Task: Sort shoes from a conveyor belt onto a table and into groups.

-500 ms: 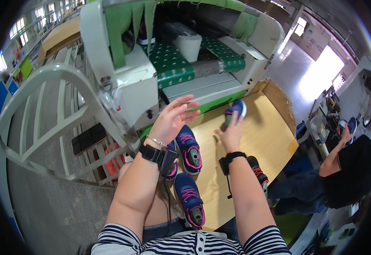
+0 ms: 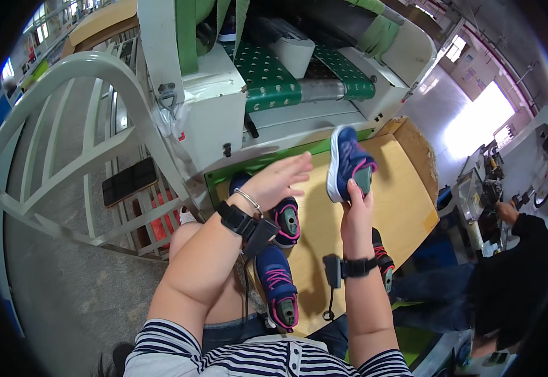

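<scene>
My right hand grips a navy sneaker by its heel end, above the wooden board. Its toe points up, its white sole faces left, and a grey-green shoe last fills its pink-edged opening. My left hand is empty, fingers stretched toward the held sneaker but apart from it. Below that hand lies a second navy sneaker, partly covered. Nearer my body rests another navy sneaker with pink laces. A further dark shoe shows only in part behind my left wrist. Beside my right forearm sits a black shoe with red laces.
A machine with a perforated green conveyor belt stands just beyond the board. A curved metal rail and a phone-like black slab are on the left. At right, a co-worker reaches toward equipment.
My right hand has raised the sneaker off the board and turned it toe up. My left hand has shifted right and lower. The co-worker's hand no longer shows a shoe.
</scene>
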Available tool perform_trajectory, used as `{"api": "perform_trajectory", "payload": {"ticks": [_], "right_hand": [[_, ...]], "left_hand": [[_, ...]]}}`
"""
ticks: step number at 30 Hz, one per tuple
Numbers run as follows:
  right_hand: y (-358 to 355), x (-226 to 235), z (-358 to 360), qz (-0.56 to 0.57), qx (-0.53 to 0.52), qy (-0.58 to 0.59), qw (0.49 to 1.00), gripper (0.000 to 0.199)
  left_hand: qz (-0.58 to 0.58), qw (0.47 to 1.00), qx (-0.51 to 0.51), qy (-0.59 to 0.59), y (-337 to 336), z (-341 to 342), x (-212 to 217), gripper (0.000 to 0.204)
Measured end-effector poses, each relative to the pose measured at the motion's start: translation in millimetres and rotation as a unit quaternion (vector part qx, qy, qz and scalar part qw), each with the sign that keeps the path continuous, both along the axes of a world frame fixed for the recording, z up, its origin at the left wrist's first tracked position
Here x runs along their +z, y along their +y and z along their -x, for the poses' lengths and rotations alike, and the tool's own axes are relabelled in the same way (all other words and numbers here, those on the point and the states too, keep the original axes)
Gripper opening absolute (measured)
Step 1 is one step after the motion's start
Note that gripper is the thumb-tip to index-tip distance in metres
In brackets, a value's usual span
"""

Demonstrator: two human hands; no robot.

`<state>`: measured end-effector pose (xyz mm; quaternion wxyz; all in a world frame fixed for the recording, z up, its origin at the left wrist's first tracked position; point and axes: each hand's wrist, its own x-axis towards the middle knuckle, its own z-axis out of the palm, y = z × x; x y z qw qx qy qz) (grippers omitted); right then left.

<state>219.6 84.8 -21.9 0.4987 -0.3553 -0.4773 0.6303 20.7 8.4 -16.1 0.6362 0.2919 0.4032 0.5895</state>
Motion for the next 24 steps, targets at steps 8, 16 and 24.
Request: {"api": "perform_trajectory", "payload": {"ticks": [8,16,24], "right_hand": [[-46,-42,5,-0.118,0.223,-0.25,0.935,0.103],[-38,-29,4,-0.04,0.199,-0.214,0.955,0.092],[64,108,39,-0.254,0.014,-0.015,0.967,0.06]], "left_hand": [[-0.251,0.955,-0.045,-0.152,8,18,30,0.072],[-0.249,0.916,0.128,-0.288,28,42,27,0.06],[-0.208,0.95,0.092,-0.213,15,53,26,0.05]]}}
